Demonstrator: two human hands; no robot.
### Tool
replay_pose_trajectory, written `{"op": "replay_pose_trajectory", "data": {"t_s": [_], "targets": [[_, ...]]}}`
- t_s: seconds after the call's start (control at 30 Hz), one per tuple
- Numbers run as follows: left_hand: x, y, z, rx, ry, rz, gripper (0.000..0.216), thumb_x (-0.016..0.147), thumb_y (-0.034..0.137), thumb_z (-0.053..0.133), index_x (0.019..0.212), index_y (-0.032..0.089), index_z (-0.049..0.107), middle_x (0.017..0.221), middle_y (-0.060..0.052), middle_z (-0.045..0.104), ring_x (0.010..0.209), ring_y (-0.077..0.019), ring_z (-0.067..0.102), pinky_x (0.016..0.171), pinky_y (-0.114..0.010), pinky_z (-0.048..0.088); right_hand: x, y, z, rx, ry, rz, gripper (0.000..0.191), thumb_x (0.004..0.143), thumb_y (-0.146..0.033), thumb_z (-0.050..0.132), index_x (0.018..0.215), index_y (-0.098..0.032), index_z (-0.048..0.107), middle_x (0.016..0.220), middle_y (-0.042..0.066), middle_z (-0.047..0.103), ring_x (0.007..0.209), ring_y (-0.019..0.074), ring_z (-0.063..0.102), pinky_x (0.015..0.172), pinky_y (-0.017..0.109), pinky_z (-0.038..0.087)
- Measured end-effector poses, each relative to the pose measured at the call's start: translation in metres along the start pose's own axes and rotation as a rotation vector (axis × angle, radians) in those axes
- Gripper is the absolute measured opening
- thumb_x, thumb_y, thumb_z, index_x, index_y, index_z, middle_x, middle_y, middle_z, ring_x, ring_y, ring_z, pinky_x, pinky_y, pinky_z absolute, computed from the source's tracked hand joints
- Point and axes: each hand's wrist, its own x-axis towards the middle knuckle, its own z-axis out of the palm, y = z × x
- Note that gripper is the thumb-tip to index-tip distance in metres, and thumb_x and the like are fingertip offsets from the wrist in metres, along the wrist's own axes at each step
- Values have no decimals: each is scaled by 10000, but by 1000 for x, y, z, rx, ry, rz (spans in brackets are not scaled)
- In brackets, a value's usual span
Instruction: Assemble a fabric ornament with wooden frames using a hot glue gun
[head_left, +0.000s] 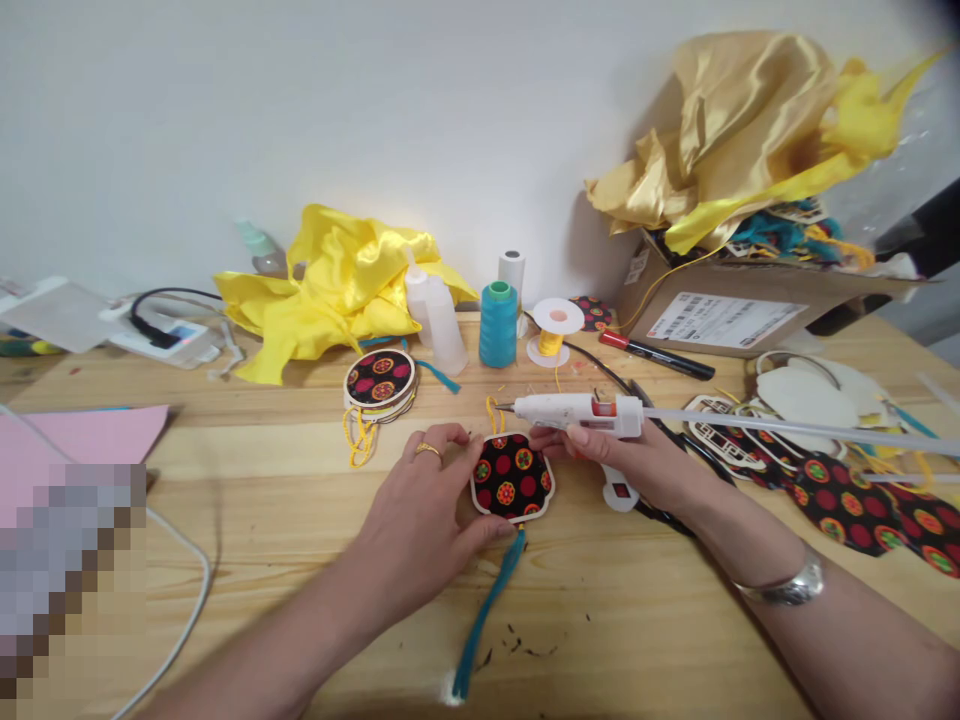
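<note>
My left hand (427, 510) rests on the wooden table (300, 560), fingers curled round the left edge of a small black piece with red and yellow dots (512, 477). A teal tassel (486, 615) trails from its lower edge and a yellow loop (493, 412) sticks out at its top. My right hand (637, 465) grips a white glue gun (581, 412), lying sideways with its nozzle pointing left, just above the piece. A clear glue stick (795, 430) juts from the gun's back to the right. A silver bracelet (787, 585) is on my right wrist.
A stack of similar round pieces (379, 380) lies behind. Teal thread spool (498, 323), yellow cord reel (553, 330), plastic bottles (442, 320), yellow fabric (337, 285) and a cardboard box (720, 315) with gold cloth line the wall. Cut patterned pieces (862, 505) lie right, pink paper (82, 440) left.
</note>
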Motion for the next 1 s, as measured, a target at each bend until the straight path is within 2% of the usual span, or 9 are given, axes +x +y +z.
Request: {"op": "replay_pose_trajectory", "data": {"t_s": [0.2, 0.5, 0.6, 0.8, 1.0], "targets": [[-1, -1, 2, -58, 39, -16, 579, 736, 496, 646, 1239, 229, 537, 1198, -104, 502, 1133, -307, 453, 967, -488, 411, 0, 3, -2, -33, -8, -10, 379, 818, -429, 634, 1148, -243, 649, 1118, 65, 691, 1074, 256, 616, 981, 467, 449], [0, 2, 4, -37, 0, -77, 685, 735, 481, 641, 1307, 149, 462, 1278, -146, 463, 1184, -309, 431, 1010, -489, 383, -1, 2, -3, -45, 1, 3, 368, 813, -445, 633, 1117, -240, 663, 1112, 69, 692, 1081, 264, 613, 984, 476, 441], [0, 2, 3, -58, 8, -97, 728, 731, 477, 649, 1344, 160, 418, 1294, -144, 442, 1188, -302, 436, 1016, -487, 378, -1, 3, -3, -46, -1, 3, 362, 818, -438, 630, 1122, -243, 661, 1117, 68, 690, 1084, 264, 612, 990, 482, 435], [-3, 2, 3, -89, 23, -87, 615, 736, 460, 655, 1288, 236, 498, 1275, -116, 421, 1167, -299, 451, 999, -484, 393, -1, 3, -2, -26, -8, -5, 342, 832, -415, 622, 1133, -254, 655, 1116, 58, 692, 1084, 254, 612, 989, 470, 440], [-3, 0, 7, -42, 26, -63, 645, 743, 482, 649, 1301, 191, 508, 1255, -132, 467, 1171, -304, 439, 995, -480, 395, -1, 3, -3, -29, -6, -14, 323, 841, -399, 616, 1128, -255, 655, 1123, 57, 687, 1091, 249, 608, 989, 462, 439]]}}
